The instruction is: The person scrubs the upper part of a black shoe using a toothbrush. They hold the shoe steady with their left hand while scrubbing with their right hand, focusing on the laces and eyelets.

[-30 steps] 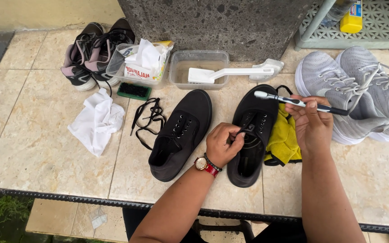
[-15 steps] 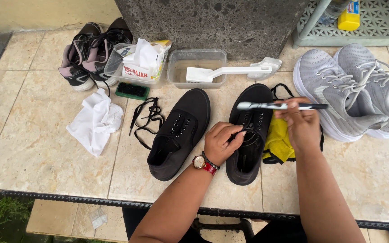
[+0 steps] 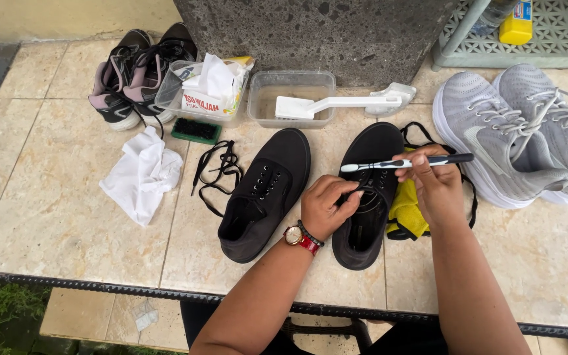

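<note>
The toothbrush (image 3: 405, 162) was held level above the right-hand black shoe (image 3: 366, 197), which lay near the table's (image 3: 60, 217) front edge. The right hand (image 3: 432, 184) had its fingers pinched around the handle. The left hand (image 3: 327, 207) gripped that shoe's opening, fingers curled on its edge. A second black shoe (image 3: 264, 194) lay just beside it, with loose laces (image 3: 217, 172) farther left. A yellow cloth (image 3: 405, 213) lay under the right hand.

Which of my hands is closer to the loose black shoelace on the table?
Left. The left hand rests on the right black shoe, one shoe away from the shoelace. The right hand, holding the toothbrush, is farther off.
</note>
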